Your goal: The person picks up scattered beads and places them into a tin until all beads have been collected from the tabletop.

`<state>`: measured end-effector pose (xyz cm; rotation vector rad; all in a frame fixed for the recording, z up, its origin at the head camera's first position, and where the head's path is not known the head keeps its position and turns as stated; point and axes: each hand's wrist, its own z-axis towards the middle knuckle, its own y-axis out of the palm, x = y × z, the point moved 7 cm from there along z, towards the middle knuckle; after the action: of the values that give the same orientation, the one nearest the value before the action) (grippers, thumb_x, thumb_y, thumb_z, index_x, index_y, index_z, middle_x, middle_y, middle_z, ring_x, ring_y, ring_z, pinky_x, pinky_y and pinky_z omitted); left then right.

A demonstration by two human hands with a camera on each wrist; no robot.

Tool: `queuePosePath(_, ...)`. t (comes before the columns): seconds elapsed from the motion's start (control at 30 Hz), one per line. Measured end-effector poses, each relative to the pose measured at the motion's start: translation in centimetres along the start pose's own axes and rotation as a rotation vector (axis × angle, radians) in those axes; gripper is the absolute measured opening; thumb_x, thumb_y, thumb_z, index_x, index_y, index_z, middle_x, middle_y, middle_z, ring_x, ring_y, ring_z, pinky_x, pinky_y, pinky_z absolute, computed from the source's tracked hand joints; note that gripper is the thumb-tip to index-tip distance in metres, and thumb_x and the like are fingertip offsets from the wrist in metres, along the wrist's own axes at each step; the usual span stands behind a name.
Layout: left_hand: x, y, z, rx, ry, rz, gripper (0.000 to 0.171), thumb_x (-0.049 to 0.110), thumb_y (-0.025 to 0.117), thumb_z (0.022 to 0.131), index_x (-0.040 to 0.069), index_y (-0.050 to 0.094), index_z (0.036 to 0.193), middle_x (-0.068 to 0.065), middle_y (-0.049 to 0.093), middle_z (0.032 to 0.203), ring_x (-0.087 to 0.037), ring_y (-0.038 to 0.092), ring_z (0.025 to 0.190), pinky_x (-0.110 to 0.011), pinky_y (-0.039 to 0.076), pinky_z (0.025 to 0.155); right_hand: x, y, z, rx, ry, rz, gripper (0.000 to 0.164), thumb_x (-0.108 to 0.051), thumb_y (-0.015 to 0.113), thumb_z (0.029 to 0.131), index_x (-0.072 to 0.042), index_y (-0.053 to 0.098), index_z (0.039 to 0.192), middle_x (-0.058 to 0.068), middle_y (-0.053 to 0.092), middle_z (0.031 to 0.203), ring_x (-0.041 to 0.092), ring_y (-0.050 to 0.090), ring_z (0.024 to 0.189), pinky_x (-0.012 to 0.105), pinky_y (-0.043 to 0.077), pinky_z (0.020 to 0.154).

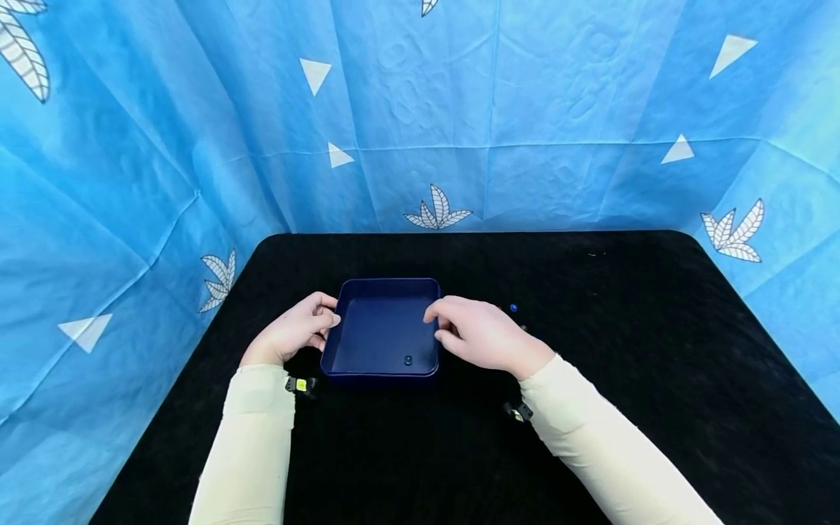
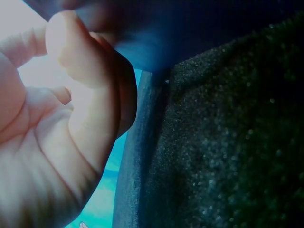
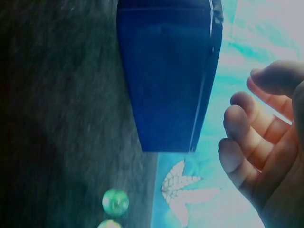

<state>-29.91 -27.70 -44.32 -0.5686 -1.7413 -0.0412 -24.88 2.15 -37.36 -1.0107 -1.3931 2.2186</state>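
Note:
A shallow dark-blue square tray [image 1: 379, 328] rests on the black table. My left hand [image 1: 298, 328] pinches its left rim, thumb on top and fingers against the outside; the left wrist view shows these fingers [image 2: 85, 71] close up at the tray's wall. A small dark round piece [image 1: 408, 360], perhaps a marble, lies inside near the front right. Over the right rim hovers my right hand [image 1: 488, 332], its fingers loosely bent. In the right wrist view that hand [image 3: 266, 142] shows no thing between thumb and fingers, apart from the tray's side [image 3: 166, 80].
Right of the tray, partly behind my right hand, lies a blue marble [image 1: 514, 308]. The right wrist view shows a green marble [image 3: 115, 202] and another round one [image 3: 109, 224] at its lower edge. A blue patterned curtain [image 1: 492, 109] stands behind the table [image 1: 623, 328].

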Motion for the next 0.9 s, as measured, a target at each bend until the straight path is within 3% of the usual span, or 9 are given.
queuePosePath(0.33, -0.1, -0.1, 0.0, 0.009, -0.006, 0.006, 0.044, 0.013, 0.059, 0.102, -0.007, 0.039, 0.135, -0.015, 0.056, 0.09, -0.021, 0.056, 0.072, -0.036, 0.057, 0.063, 3.9, -1.8, -2.4, 0.029, 0.121, 0.066, 0.02, -0.02, 0.065, 0.097, -0.021, 0.067, 0.117, -0.013, 0.06, 0.093, 0.005, 0.056, 0.075, 0.032, 0.05, 0.075)
queuePosePath(0.57, -0.4, -0.2, 0.0, 0.022, -0.016, 0.009, 0.042, 0.013, 0.059, 0.102, -0.004, 0.04, 0.135, -0.016, 0.056, 0.091, -0.021, 0.055, 0.072, -0.036, 0.057, 0.063, 7.4, -4.4, -4.8, 0.082, 0.205, 0.125, 0.018, -0.019, 0.065, 0.097, -0.018, 0.068, 0.115, -0.01, 0.064, 0.091, 0.009, 0.058, 0.074, 0.035, 0.05, 0.073)
queuePosePath(0.7, -0.5, -0.2, -0.1, 0.019, -0.021, 0.01, 0.043, 0.014, 0.059, 0.102, -0.004, 0.039, 0.136, -0.016, 0.055, 0.092, -0.021, 0.055, 0.072, -0.036, 0.056, 0.063, 8.6, -5.7, -5.6, 0.112, 0.23, 0.161, 0.018, -0.016, 0.066, 0.096, -0.019, 0.066, 0.113, -0.009, 0.064, 0.087, 0.011, 0.062, 0.068, 0.036, 0.051, 0.071)
queuePosePath(0.9, -0.2, -0.1, 0.1, 0.015, -0.009, 0.012, 0.044, 0.015, 0.059, 0.101, -0.005, 0.039, 0.135, -0.019, 0.056, 0.093, -0.023, 0.056, 0.073, -0.036, 0.057, 0.063, 9.6, -6.0, -6.3, 0.095, 0.259, 0.18, 0.018, -0.015, 0.066, 0.096, -0.019, 0.065, 0.113, -0.008, 0.065, 0.085, 0.009, 0.065, 0.068, 0.036, 0.051, 0.072)
